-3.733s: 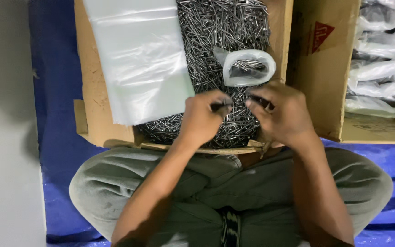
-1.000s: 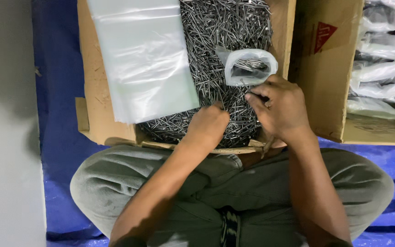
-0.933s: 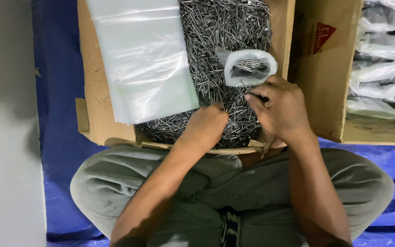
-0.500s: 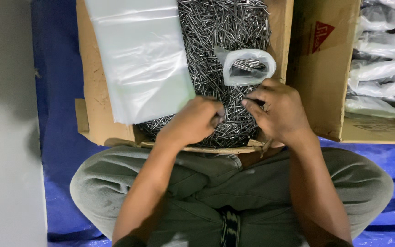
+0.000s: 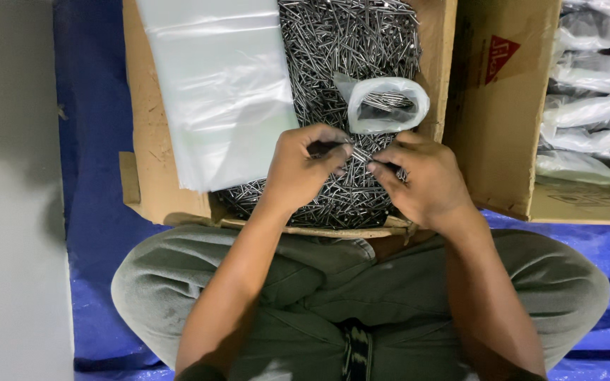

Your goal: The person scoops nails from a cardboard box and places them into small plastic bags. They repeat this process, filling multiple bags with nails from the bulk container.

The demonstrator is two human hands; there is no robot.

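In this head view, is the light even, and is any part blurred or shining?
Head view: sharp at the left hand and right hand; soft glare on the clear plastic sheets; nails glint; grey floor shadowed on the left.

Narrow gap between stacked plastic sheets (image 5: 220, 85) and open bag (image 5: 387, 104) (box wall (image 5: 438, 49) rightward).

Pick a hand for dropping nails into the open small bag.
Right, probably. The right hand sits just below the open small bag, pinching nails; the left hand is farther to its left.
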